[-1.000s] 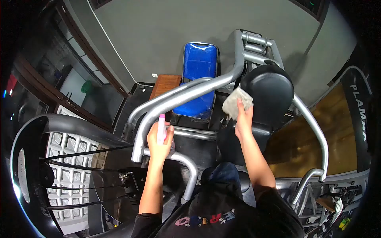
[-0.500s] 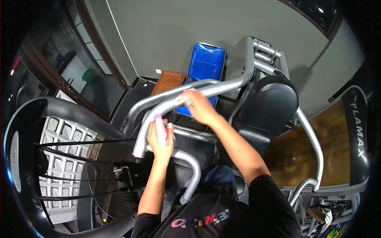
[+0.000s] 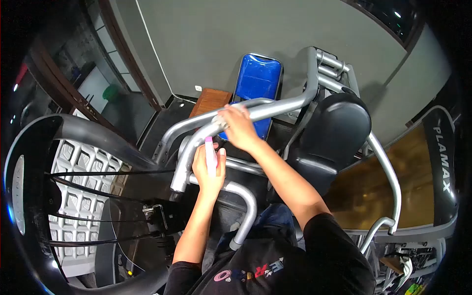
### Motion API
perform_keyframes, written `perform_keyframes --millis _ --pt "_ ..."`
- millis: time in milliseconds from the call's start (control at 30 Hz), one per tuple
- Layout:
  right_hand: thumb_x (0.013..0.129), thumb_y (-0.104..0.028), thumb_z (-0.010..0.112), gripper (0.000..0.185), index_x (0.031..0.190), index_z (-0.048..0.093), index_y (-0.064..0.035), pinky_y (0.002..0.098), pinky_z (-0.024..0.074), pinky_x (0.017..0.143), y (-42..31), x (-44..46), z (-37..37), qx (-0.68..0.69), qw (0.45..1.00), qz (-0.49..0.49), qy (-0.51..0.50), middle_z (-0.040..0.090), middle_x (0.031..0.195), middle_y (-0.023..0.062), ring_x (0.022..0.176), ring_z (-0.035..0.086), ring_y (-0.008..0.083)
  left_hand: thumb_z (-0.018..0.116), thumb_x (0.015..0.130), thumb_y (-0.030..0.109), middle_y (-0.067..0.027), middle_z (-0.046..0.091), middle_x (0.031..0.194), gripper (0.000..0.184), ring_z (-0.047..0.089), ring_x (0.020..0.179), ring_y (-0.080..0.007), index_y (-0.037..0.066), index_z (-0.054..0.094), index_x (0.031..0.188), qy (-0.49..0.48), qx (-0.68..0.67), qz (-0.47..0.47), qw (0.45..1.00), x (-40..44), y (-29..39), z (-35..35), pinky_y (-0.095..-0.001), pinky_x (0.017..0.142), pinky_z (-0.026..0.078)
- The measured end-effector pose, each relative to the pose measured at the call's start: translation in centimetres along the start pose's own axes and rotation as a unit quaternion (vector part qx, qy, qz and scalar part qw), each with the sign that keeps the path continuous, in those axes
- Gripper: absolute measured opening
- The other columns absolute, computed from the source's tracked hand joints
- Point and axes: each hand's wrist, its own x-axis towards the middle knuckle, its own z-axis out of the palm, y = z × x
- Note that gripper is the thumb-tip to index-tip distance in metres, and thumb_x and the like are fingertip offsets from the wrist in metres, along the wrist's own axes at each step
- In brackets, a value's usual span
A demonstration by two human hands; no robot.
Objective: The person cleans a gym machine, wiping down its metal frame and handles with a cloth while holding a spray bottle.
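My left hand (image 3: 209,172) is wrapped round a slim white bottle with a pink top (image 3: 210,155), held upright just below the bent end of a thick silver tube (image 3: 201,135) of a gym machine. What kind of bottle it is does not show clearly. On that tube my right hand (image 3: 238,129) presses a whitish cloth (image 3: 221,120), its fingers closed over it. Most of the cloth is hidden under the hand, which is slightly blurred.
Right of my arms stands the machine's black padded seat back (image 3: 334,132). Beyond the tube are a blue chair (image 3: 258,78) and a brown wooden piece (image 3: 209,101) by the grey wall. A curved silver handle (image 3: 248,209) lies close to my body, with black cables (image 3: 108,173) at left.
My right hand and the cloth have slid a little left along the tube. My left hand has shifted slightly right and up with the bottle, while the whole view moved slightly.
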Motion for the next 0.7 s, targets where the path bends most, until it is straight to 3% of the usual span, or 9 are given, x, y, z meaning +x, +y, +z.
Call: perform_keyframes --millis 100,200,267,300,367,500,633,667,700 --pt "0.084 -0.003 0.059 0.036 0.12 0.057 -0.0061 0.0464 0.0381 0.108 -1.1 -0.2 -1.1 0.053 0.997 -0.057 0.011 0.064 0.119 0.0169 0.123 0.058 0.0301 0.073 0.084 0.005 -0.014 0.066 0.092 0.019 0.066 0.077 -0.0261 -0.002 0.064 0.099 0.0 -0.026 -0.014 1.0 -0.2 -0.3 0.0 -0.0358 0.071 0.053" --pt "0.091 -0.008 0.062 0.033 0.122 0.053 -0.0051 0.0431 0.0532 0.087 0.4 -2.0 -4.0 0.259 0.952 0.162 0.032 0.069 0.104 0.0207 0.098 0.068 0.0393 0.069 0.086 0.006 -0.0152 0.066 0.09 0.015 0.064 0.081 -0.0242 -0.002 0.064 0.098 -0.006 -0.031 -0.016 0.999 -0.1 0.1 0.0 -0.0356 0.074 0.05" --pt "0.092 -0.01 0.062 0.027 0.118 0.058 -0.0034 0.0444 0.0494 0.092 2.4 -2.7 -7.5 0.131 0.965 0.075 0.214 0.067 0.106 0.0204 0.102 0.065 0.0366 0.07 0.086 0.005 -0.0138 0.065 0.09 0.016 0.064 0.079 -0.024 -0.002 0.064 0.099 -0.004 -0.017 0.022 1.0 0.0 -0.4 0.0 -0.0355 0.071 0.051" --pt "0.093 -0.011 0.062 0.026 0.116 0.06 -0.0006 0.0459 0.046 0.093 4.2 -3.3 -8.0 -0.018 0.943 0.15 0.295 0.063 0.107 0.0215 0.104 0.061 0.0384 0.07 0.086 0.006 -0.0136 0.065 0.091 0.017 0.064 0.078 -0.0246 -0.002 0.064 0.099 -0.012 -0.019 0.002 1.0 -0.1 -0.2 0.0 -0.0364 0.072 0.051" --pt "0.092 -0.011 0.062 0.027 0.117 0.059 0.0012 0.0485 0.0425 0.091 6.3 -3.4 -9.0 -0.073 0.904 0.199 0.37 0.057 0.107 0.0219 0.102 0.055 0.0408 0.07 0.086 0.006 -0.0139 0.065 0.092 0.017 0.064 0.079 -0.0253 -0.002 0.064 0.1 -0.023 -0.008 0.006 1.0 -0.2 -0.7 0.1 -0.0364 0.071 0.051" --pt "0.082 -0.007 0.064 0.034 0.115 0.062 -0.002 0.0499 0.0441 0.09 4.4 -3.2 -4.8 -0.117 0.934 0.19 0.278 0.059 0.105 0.022 0.102 0.056 0.0415 0.07 0.086 0.006 -0.0139 0.065 0.092 0.018 0.065 0.079 -0.0256 -0.002 0.064 0.1 -0.019 -0.021 0.026 0.999 -0.1 -0.8 0.3 -0.036 0.07 0.052" --pt "0.073 0.003 0.066 0.043 0.116 0.064 -0.0047 0.0453 0.0494 0.088 -1.7 -3.9 1.2 0.158 0.983 -0.017 0.091 0.061 0.106 0.0184 0.103 0.06 0.0398 0.07 0.086 0.007 -0.0142 0.065 0.09 0.017 0.064 0.078 -0.0252 -0.002 0.064 0.099 -0.032 -0.007 0.022 0.999 -0.2 -1.1 0.1 -0.0361 0.07 0.051" --pt "0.071 0.008 0.066 0.049 0.118 0.064 -0.0053 0.0429 0.0511 0.089 -2.6 -4.1 0.9 0.283 0.957 0.039 -0.05 0.062 0.109 0.0184 0.105 0.062 0.0389 0.07 0.086 0.007 -0.0143 0.065 0.089 0.017 0.064 0.077 -0.025 -0.002 0.064 0.098 -0.037 -0.005 0.019 0.999 -0.3 -1.1 0.1 -0.0361 0.07 0.051" --pt "0.073 0.008 0.065 0.051 0.122 0.063 -0.0044 0.0395 0.0508 0.091 -3.1 -4.1 0.9 0.256 0.966 -0.001 -0.045 0.064 0.108 0.0176 0.105 0.063 0.0365 0.07 0.086 0.007 -0.0143 0.065 0.089 0.017 0.064 0.077 -0.025 -0.002 0.064 0.098 -0.04 -0.006 0.022 0.999 -0.3 -1.0 0.2 -0.0361 0.07 0.051"
